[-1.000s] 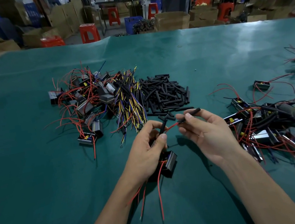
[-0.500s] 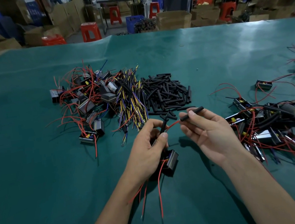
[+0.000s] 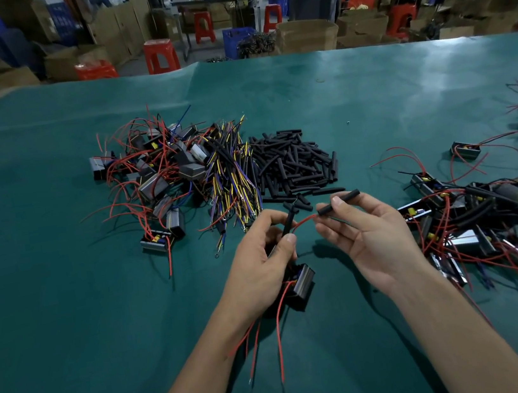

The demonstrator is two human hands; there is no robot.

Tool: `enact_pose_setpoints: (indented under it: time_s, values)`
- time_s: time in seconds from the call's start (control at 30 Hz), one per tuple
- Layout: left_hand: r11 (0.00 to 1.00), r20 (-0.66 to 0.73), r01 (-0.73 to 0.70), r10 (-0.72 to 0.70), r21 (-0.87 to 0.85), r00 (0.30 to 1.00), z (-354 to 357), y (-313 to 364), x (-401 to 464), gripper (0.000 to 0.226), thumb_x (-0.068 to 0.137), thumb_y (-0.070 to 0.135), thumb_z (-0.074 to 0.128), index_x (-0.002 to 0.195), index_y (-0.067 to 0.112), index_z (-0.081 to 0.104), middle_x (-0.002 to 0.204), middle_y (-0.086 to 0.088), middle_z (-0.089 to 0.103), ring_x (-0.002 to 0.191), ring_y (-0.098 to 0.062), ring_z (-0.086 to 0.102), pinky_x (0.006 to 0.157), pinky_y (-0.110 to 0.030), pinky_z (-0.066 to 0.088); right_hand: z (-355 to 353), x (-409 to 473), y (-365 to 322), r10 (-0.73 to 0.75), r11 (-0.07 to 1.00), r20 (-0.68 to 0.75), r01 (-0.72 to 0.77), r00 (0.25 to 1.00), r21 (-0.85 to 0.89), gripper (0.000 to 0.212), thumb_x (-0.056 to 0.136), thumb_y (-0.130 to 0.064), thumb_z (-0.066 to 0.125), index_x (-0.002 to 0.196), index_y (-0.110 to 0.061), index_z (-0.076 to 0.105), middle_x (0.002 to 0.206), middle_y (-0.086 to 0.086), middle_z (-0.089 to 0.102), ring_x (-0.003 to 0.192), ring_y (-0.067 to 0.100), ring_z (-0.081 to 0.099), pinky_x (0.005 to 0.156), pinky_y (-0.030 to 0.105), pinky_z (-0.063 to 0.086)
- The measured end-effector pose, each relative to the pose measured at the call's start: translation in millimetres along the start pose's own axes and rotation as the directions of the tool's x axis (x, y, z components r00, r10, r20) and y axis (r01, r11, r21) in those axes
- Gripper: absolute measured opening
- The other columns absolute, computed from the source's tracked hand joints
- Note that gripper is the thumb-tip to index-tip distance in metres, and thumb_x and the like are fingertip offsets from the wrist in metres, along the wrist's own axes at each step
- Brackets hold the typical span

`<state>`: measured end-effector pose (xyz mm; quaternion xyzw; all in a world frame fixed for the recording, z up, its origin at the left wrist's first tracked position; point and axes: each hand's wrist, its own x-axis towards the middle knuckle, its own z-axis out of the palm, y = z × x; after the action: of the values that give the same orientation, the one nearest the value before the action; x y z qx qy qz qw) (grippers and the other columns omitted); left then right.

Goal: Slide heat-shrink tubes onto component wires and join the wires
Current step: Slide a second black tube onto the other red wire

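Barely any shift: right hand (image 3: 368, 234) still pinches heat-shrink tube (image 3: 338, 202) at its fingertips, red wire (image 3: 304, 222) entering it. Left hand (image 3: 260, 262) grips component (image 3: 300, 285), fingers curled, pinching a second tube (image 3: 289, 223).

left hand (image 3: 260, 262): fingers curled, thumb pinching | right hand (image 3: 369, 234): palm up, fingertips pinching | forearms bare
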<state>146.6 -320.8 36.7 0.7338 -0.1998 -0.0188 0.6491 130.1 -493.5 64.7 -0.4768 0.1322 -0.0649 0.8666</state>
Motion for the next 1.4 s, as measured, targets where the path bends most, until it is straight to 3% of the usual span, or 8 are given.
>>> enact_pose_setpoints:
  time_s: [0.2, 0.37, 0.6, 0.8, 0.97, 1.2, 1.4]
  values:
    - [1.0, -0.001, -0.002, 0.002, 0.012, 1.0, 0.1, 2.3, -0.5, 0.011, 0.101, 0.004, 0.054, 0.109, 0.011, 0.055, 0.072, 0.002, 0.058, 0.067, -0.01, 0.054, 0.07, -0.025, 0.046, 0.6, 0.5, -1.9, 0.06, 0.996, 0.015, -0.061, 0.998, 0.066, 0.016, 0.08, -0.011, 0.073, 0.094, -0.006, 0.065, 0.087, 0.016, 0.075, 0.078, 0.024, 0.076, 0.068, 0.029, 0.062]
    - [1.0, -0.006, -0.001, 0.001, 0.02, 1.0, 0.9, 3.2, -0.1, 0.012, 0.101, 0.003, 0.053, 0.11, 0.01, 0.055, 0.072, 0.0, 0.058, 0.065, -0.011, 0.054, 0.067, -0.023, 0.047, 0.5, 2.1, -0.1, 0.134, 0.978, 0.018, -0.135, 0.991, 0.158, 0.003, 0.094, -0.006, 0.065, 0.091, -0.005, 0.064, 0.084, 0.015, 0.073, 0.078, 0.024, 0.076, 0.066, 0.029, 0.061]
    - [0.999, -0.013, -0.005, 0.006, 0.053, 1.0, 1.5, 0.8, -0.8, 0.017, 0.101, 0.007, 0.055, 0.105, 0.023, 0.055, 0.07, 0.003, 0.057, 0.064, -0.013, 0.053, 0.065, -0.033, 0.048, 1.1, -1.1, 1.4, 0.032, 0.999, 0.064, -0.034, 0.997, 0.033, 0.02, 0.078, -0.015, 0.074, 0.095, -0.01, 0.065, 0.089, 0.014, 0.075, 0.08, 0.026, 0.075, 0.07, 0.03, 0.061]
    - [0.994, -0.018, -0.01, 0.012, 0.105, 1.0, 1.3, 0.3, -1.6, 0.017, 0.1, 0.009, 0.055, 0.102, 0.026, 0.055, 0.068, 0.0, 0.057, 0.064, -0.015, 0.052, 0.065, -0.043, 0.049, 4.1, -4.1, 4.1, -0.068, 0.998, 0.059, 0.069, 0.996, -0.007, 0.016, 0.085, -0.012, 0.071, 0.099, -0.009, 0.065, 0.09, 0.017, 0.074, 0.077, 0.025, 0.073, 0.074, 0.032, 0.062]
    - [0.993, -0.023, -0.005, 0.007, 0.115, 1.0, 1.5, -0.2, -1.1, 0.016, 0.1, 0.009, 0.055, 0.101, 0.025, 0.054, 0.067, 0.001, 0.057, 0.064, -0.015, 0.052, 0.066, -0.042, 0.049, 5.2, -5.0, 6.8, -0.179, 0.973, 0.024, 0.181, 0.983, -0.146, 0.004, 0.094, -0.008, 0.067, 0.098, -0.008, 0.066, 0.088, 0.018, 0.074, 0.077, 0.026, 0.074, 0.073, 0.031, 0.062]
    - [0.992, -0.04, 0.007, -0.002, 0.126, 0.999, 1.7, -0.6, 0.0, 0.014, 0.1, 0.01, 0.056, 0.101, 0.024, 0.054, 0.069, 0.005, 0.059, 0.065, -0.013, 0.055, 0.068, -0.039, 0.05, 2.5, -3.2, 5.1, -0.14, 0.987, 0.015, 0.141, 0.99, -0.071, 0.004, 0.097, -0.007, 0.065, 0.096, -0.01, 0.064, 0.085, 0.015, 0.073, 0.081, 0.031, 0.075, 0.073, 0.033, 0.062]
    - [0.992, -0.036, 0.003, 0.002, 0.129, 0.999, 1.8, 2.4, -1.0, 0.013, 0.1, 0.008, 0.056, 0.102, 0.021, 0.055, 0.07, -0.006, 0.06, 0.072, -0.031, 0.06, 0.072, -0.044, 0.051, 4.8, -4.6, 7.5, -0.154, 0.983, 0.031, 0.156, 0.988, -0.093, 0.004, 0.094, -0.007, 0.066, 0.098, -0.008, 0.065, 0.087, 0.015, 0.074, 0.082, 0.029, 0.075, 0.075, 0.034, 0.062]
